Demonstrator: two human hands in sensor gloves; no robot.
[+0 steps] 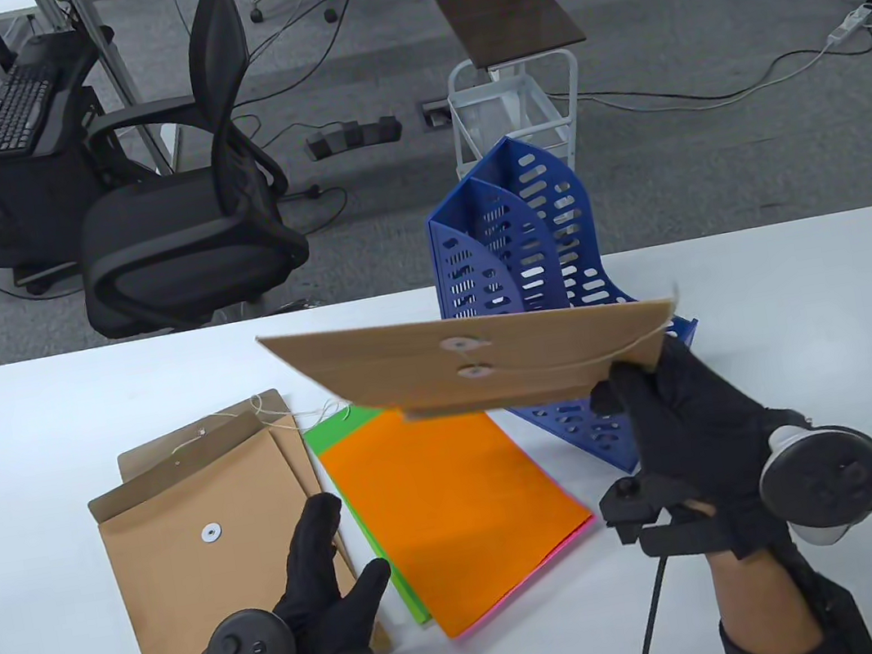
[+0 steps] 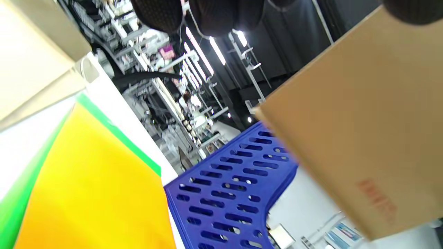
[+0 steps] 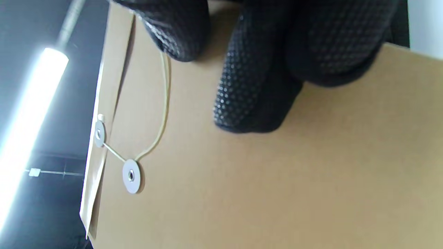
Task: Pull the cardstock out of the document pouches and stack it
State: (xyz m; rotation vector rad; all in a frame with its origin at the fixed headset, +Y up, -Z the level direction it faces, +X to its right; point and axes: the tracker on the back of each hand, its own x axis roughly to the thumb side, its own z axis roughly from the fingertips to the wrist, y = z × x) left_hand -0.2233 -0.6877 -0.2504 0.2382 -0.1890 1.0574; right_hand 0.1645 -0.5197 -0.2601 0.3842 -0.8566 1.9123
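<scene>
My right hand (image 1: 645, 393) grips a brown string-tie document pouch (image 1: 483, 365) by its right end and holds it in the air above the table, flap closed and string looped between its two discs. The pouch fills the right wrist view (image 3: 277, 173) and shows in the left wrist view (image 2: 356, 138). A stack of cardstock lies below it, orange sheet (image 1: 448, 507) on top, green (image 1: 340, 429) and pink edges beneath. Two opened brown pouches (image 1: 208, 562) lie at the left. My left hand (image 1: 326, 576) hovers open over their right edge, holding nothing.
A blue slotted file rack (image 1: 536, 278) stands on the white table (image 1: 812, 300) behind the held pouch, also in the left wrist view (image 2: 228, 193). Beyond the far table edge are an office chair (image 1: 201, 199) and a small white cart (image 1: 516, 99).
</scene>
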